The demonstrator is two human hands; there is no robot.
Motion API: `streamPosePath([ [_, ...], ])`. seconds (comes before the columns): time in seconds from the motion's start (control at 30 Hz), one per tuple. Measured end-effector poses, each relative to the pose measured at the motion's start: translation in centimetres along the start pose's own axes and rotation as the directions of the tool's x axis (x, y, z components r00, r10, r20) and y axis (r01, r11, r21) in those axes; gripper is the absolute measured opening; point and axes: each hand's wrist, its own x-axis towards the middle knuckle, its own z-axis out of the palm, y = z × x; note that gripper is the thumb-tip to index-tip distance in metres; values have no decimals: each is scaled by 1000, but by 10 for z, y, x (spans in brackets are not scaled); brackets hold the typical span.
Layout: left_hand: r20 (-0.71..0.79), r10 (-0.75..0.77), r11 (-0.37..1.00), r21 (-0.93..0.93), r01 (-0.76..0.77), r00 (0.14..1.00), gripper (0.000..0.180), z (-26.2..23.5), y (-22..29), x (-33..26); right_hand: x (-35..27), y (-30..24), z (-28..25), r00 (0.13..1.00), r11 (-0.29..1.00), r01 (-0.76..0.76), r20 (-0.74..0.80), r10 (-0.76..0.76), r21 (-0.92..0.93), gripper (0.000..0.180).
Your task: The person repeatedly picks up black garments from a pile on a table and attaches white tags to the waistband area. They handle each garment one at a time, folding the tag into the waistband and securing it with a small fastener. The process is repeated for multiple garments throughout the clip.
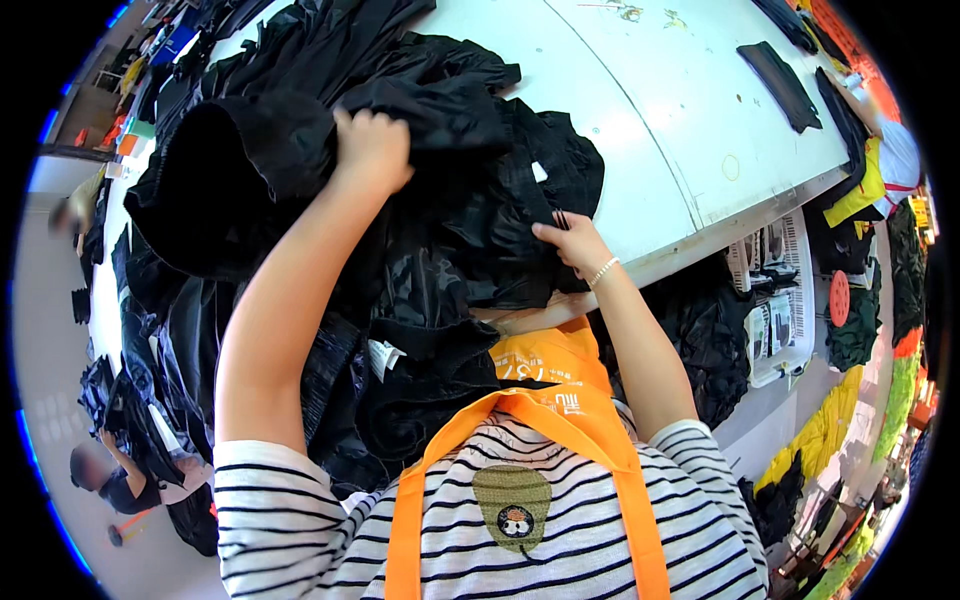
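Note:
Black garments lie heaped across the left and middle of the table, many overlapping. My left hand [372, 150] is closed on a black garment [430, 110] at the top of the heap, beside a wide ribbed opening [245, 135]. My right hand [577, 247] is closed at the heap's right edge, near the table's front edge. Thin dark points, like those of small thread snips [559, 217], stick up from its fingers; the rest is hidden in the palm. Whether these fingers also pinch cloth I cannot tell. A small white label [540, 172] shows on the cloth nearby.
The white table [640, 90] extends to the far right, with a folded dark piece [780, 85] on it. A white plastic basket [785, 300] stands below its right edge. Another person [890, 150] works at the right; one more [120, 475] is at the lower left.

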Motion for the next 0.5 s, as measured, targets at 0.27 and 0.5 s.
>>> streamPosePath([
  [0.27,-377,-191,944,-323,64,906,116,52,-61,-50,-81,5,30,727,996,85,684,-65,4,30],
  [0.5,-524,85,871,-374,-318,848,82,24,4,-71,-39,22,34,987,941,-55,163,0,335,48],
])
